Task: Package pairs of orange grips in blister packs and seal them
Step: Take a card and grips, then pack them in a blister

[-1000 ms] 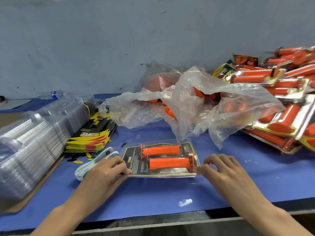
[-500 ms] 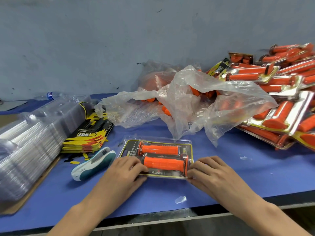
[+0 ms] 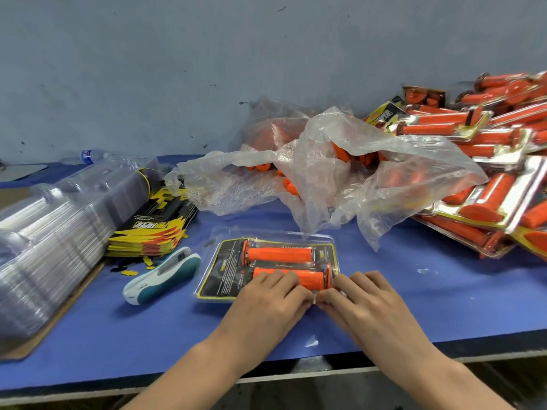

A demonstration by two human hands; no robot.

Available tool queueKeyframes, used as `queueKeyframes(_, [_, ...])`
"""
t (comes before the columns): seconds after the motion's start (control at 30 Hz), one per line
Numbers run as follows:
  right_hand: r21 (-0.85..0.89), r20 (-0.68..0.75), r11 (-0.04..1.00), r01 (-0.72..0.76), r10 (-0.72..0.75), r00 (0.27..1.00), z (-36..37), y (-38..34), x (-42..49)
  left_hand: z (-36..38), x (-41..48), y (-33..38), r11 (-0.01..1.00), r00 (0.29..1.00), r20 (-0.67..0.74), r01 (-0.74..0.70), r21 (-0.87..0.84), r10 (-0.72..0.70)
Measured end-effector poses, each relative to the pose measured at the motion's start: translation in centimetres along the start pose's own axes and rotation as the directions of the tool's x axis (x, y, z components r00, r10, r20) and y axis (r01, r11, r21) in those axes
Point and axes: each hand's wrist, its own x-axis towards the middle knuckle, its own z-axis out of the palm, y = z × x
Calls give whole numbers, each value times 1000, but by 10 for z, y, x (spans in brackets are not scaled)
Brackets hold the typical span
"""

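Note:
A clear blister pack [image 3: 228, 270] with a black and yellow card lies flat on the blue table, holding two orange grips [image 3: 278, 253] side by side. My left hand [image 3: 272, 303] and my right hand [image 3: 361, 300] meet at the pack's near edge, fingertips together, pinching that edge near its right end. The fingers cover part of the nearer grip. A white and teal stapler [image 3: 162, 275] lies just left of the pack.
Stacked empty clear blisters [image 3: 53, 232] fill the left side, with a pile of printed cards [image 3: 154, 229] beside them. A crumpled plastic bag [image 3: 340, 173] of loose orange grips sits behind the pack. Finished packs [image 3: 488, 184] are heaped at right. The table's front edge is close.
Both hands slid inward along the pack's near edge from its two ends until their fingertips met right of the middle. The pack stayed flat on the table.

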Motion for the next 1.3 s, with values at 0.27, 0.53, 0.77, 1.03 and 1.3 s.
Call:
queueKeyframes(0.27, [26,84,986,-163,160,984,-10,37,-7,-13,-26,-43,993,1000,19,9,115,-12])
queueKeyframes(0.53, [-156,90,978,-140,155,984,-1,38,-9,-19,-35,-39,994,1000,4,-20,111,20])
queueKeyframes(0.77, [-3,143,994,-109,108,984,4,8,7,-21,-35,-22,996,996,-11,-90,11,90])
queueKeyframes(1.03, [59,187,982,-178,164,968,-3,14,12,-25,-42,-53,996,992,85,-85,-41,89])
queueKeyframes(1.3, [-78,177,986,-151,162,971,-2,-14,16,-23,-44,-31,981,980,30,-196,-6,196])
